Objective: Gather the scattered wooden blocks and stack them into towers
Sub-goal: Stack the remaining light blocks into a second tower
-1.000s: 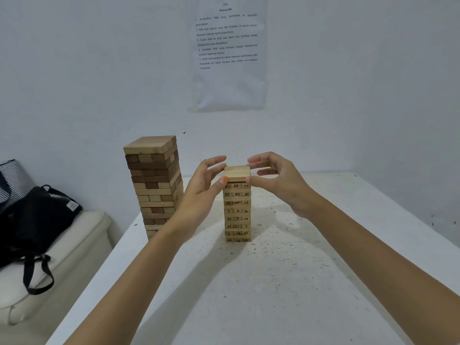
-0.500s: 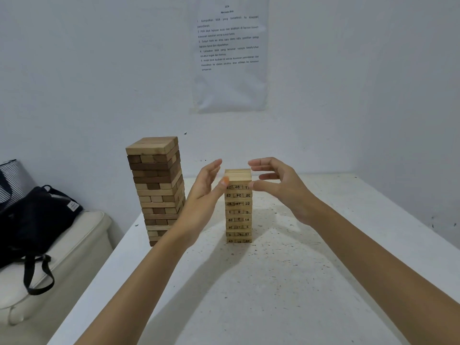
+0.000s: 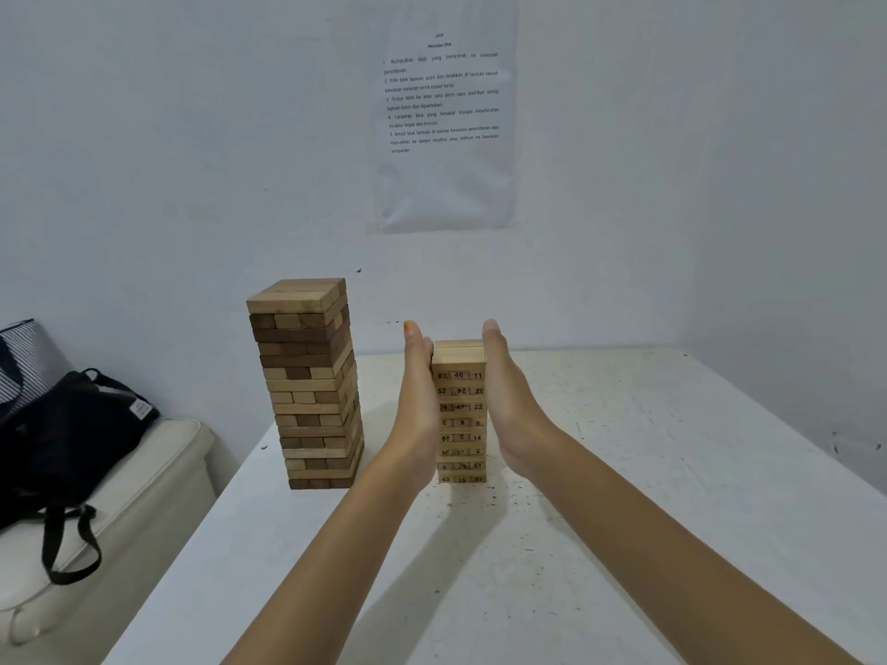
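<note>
Two towers stood on the table (image 3: 624, 448): the large tower (image 3: 307, 376), of light and dark blocks, at left, and the small tower (image 3: 460, 415), of numbered blocks, near its right side. The left hand (image 3: 417, 400) and right hand (image 3: 509, 400) lay flat against opposite sides of the small tower, fingers straight and pressed together, tips rising above its top. A bag (image 3: 72, 434) lay far left.

L hand (image 3: 418, 400) + R hand (image 3: 509, 400) flat against numbered tower (image 3: 460, 415)
</note>
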